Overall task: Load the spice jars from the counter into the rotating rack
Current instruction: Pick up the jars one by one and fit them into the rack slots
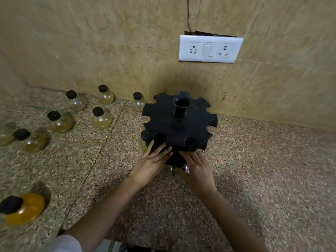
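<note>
beyond the fingers (163, 151) a beige tiled wall (91, 42) rises from the back edge of a speckled granite counter (263, 170), which spreads under them and out to both sides. above and right of the fingers a white switch plate (209, 49) (two sockets, switches between) hangs on the wall, a thin wire (189, 15) climbing from its top.
</note>
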